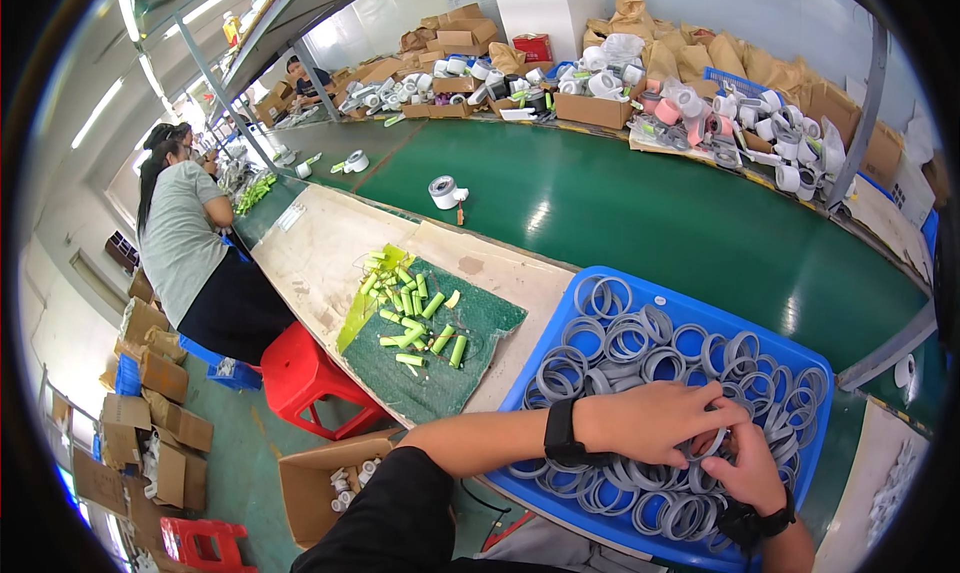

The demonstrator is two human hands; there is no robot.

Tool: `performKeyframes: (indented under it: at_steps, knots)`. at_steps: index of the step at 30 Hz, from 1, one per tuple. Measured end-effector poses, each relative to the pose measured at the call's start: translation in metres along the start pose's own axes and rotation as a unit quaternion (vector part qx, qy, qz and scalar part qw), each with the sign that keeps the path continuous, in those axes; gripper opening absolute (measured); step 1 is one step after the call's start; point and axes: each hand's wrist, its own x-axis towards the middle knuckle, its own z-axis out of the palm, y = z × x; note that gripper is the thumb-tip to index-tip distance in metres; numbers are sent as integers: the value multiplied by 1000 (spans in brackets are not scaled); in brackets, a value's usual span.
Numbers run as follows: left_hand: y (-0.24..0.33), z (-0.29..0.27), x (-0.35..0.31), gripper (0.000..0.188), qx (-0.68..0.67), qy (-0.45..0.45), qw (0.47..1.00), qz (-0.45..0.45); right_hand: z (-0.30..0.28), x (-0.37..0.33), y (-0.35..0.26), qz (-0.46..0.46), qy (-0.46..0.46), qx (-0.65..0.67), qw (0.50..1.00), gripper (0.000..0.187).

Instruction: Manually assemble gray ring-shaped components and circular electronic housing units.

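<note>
A shallow blue tray point(600, 279) holds a heap of grey rings point(625, 339), some lying flat and others tipped on edge. My left hand point(650, 418), with a black band on its wrist, reaches across the heap from the left. Its fingers curl down and meet those of my right hand point(748, 468), which comes in from the lower right. Between the fingertips of both hands is one grey ring point(697, 447), partly covered by them. More rings lie right under and around the hands.
Short green cylinders point(410, 303) lie on a dark green mat point(440, 383) left of the tray. A white fitting point(446, 193) stands on the green conveyor belt point(580, 213). A metal post point(890, 345) rises at right. An open carton point(300, 483) and red stool point(310, 378) stand below; a co-worker point(190, 233) is farther left.
</note>
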Motion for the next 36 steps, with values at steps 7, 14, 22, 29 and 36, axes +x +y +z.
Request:
performKeyframes:
  at_steps: [7,14,22,29,36]
  knots:
    - [0,2,-1,84,17,-1,1000,-7,0,0,-2,11,-4,-42,999,71]
    - [0,2,-2,84,40,-17,999,-2,1,0,1,5,6,-41,999,72]
    - [1,1,-2,84,42,-12,999,15,2,2,-8,-9,19,-88,996,72]
    - [-2,3,-2,84,48,-13,999,19,4,0,1,-1,34,-54,998,71]
    - [-3,0,-3,85,53,-8,998,17,2,3,-1,14,18,-32,999,67]
